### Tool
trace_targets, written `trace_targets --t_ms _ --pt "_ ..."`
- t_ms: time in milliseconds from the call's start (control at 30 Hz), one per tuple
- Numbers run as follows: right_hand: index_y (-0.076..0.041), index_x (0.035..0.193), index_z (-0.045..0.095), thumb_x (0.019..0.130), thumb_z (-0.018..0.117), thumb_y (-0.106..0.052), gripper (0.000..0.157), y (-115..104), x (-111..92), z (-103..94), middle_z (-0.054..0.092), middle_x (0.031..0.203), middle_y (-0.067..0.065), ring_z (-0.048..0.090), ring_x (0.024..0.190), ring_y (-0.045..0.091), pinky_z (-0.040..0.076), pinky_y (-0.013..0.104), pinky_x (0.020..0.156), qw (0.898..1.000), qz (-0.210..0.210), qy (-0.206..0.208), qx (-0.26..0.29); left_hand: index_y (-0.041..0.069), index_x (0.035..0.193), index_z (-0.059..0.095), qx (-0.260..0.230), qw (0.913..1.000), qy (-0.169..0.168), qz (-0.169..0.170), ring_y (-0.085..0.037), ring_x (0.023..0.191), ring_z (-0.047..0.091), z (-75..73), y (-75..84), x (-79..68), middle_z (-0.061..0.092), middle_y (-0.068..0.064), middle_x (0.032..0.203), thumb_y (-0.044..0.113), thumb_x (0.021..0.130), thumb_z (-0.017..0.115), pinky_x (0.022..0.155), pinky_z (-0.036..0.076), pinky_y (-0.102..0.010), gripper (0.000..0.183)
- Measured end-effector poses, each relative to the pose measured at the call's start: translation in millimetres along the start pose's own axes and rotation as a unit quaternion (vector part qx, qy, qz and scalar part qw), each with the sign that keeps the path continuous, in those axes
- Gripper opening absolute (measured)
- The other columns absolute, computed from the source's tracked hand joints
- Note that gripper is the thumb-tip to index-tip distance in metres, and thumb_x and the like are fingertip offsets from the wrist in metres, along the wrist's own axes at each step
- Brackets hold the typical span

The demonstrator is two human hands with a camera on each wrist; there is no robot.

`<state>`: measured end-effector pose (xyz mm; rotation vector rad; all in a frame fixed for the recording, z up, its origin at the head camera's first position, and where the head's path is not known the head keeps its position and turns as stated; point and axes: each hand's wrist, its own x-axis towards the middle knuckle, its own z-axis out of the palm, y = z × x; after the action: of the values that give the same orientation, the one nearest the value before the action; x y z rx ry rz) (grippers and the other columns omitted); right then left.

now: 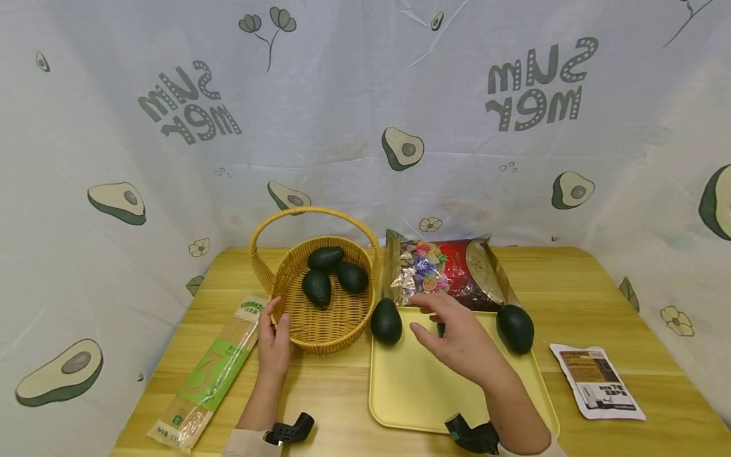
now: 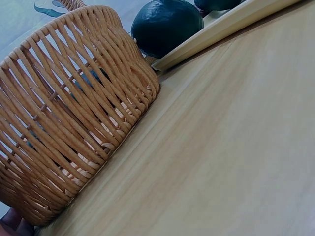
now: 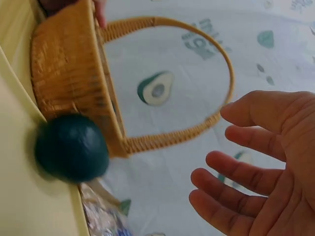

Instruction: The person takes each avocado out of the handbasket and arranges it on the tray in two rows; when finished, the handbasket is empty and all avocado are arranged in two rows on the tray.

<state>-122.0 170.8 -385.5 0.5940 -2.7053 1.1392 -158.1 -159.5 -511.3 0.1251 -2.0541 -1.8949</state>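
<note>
A yellow wicker basket [image 1: 322, 346] with a tall handle stands on the table, three dark green avocados [image 1: 316, 289] inside it. My left hand [image 1: 274, 346] holds the near left side of its rim between thumb and fingers. Over the pale yellow tray [image 1: 411, 393] hovers my right hand [image 1: 457, 336], palm empty, its fingers spread and slightly bent in the right wrist view. One avocado [image 1: 386, 322] lies at the tray's left edge beside the basket, and another avocado [image 1: 516, 329] at its right edge. A further dark avocado [image 1: 441, 329] is mostly hidden behind my right hand.
Behind the tray lies a shiny red and brown food bag [image 1: 451, 270]. A long green-labelled noodle pack [image 1: 211, 374] is left of the basket, and a small white pouch [image 1: 598, 382] right of the tray. A printed curtain [image 1: 342, 114] hangs behind the table.
</note>
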Motion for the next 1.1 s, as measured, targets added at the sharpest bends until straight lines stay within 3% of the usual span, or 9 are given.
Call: trace_targets --t_ms 267,533,667,867,1100 --pt "-0.014 0.135 0.064 0.094 0.074 -0.019 0.043 -23.6 17.8 36.9 0.064 0.129 0.007 0.066 0.112 0.027 0.056 0.046 0.096 0.998 0.000 -0.053 0.020 0.003 0.149 0.041 -0.004 1.0000 0.004 0.002 -0.029 0.155 0.016 -0.8 1.1 0.7 0.028 -0.016 0.163 0.012 0.107 0.046 0.122 0.015 -0.055 0.043" --pt "-0.019 0.138 0.062 0.095 0.073 -0.023 0.045 -44.7 44.4 77.6 0.062 0.134 0.004 0.063 0.108 0.020 0.055 0.043 0.090 0.996 -0.016 -0.053 0.064 0.006 0.149 0.041 0.003 1.0000 0.003 -0.004 -0.031 0.154 0.018 -1.9 1.6 1.1 0.027 -0.015 0.164 0.014 0.107 0.046 0.119 0.020 -0.055 0.043" --pt "-0.017 0.138 0.062 0.094 0.073 -0.023 0.045 -49.5 61.4 97.0 0.060 0.138 0.007 0.064 0.113 0.026 0.054 0.047 0.092 0.997 -0.022 -0.046 0.064 0.006 0.150 0.041 0.002 1.0000 -0.002 -0.004 -0.030 0.153 0.019 -1.6 2.1 2.2 0.027 -0.014 0.164 0.015 0.108 0.046 0.120 0.021 -0.056 0.043" --pt "-0.016 0.146 0.055 0.096 0.071 -0.026 0.053 -49.7 91.3 123.6 0.046 0.154 0.013 0.051 0.138 0.035 0.046 0.056 0.108 0.994 0.008 -0.072 0.078 0.003 0.149 0.040 0.009 1.0000 -0.001 -0.001 -0.031 0.153 0.020 -0.6 2.9 2.6 0.029 -0.015 0.162 0.014 0.107 0.046 0.120 0.021 -0.057 0.044" --pt "-0.016 0.153 0.045 0.096 0.070 -0.029 0.064 -44.8 121.7 148.7 0.033 0.163 0.017 0.042 0.144 0.043 0.041 0.062 0.110 0.991 0.062 -0.087 0.079 0.003 0.148 0.041 0.004 1.0000 0.000 -0.003 -0.031 0.154 0.017 -0.2 0.2 1.7 0.029 -0.016 0.162 0.013 0.107 0.047 0.121 0.018 -0.058 0.044"
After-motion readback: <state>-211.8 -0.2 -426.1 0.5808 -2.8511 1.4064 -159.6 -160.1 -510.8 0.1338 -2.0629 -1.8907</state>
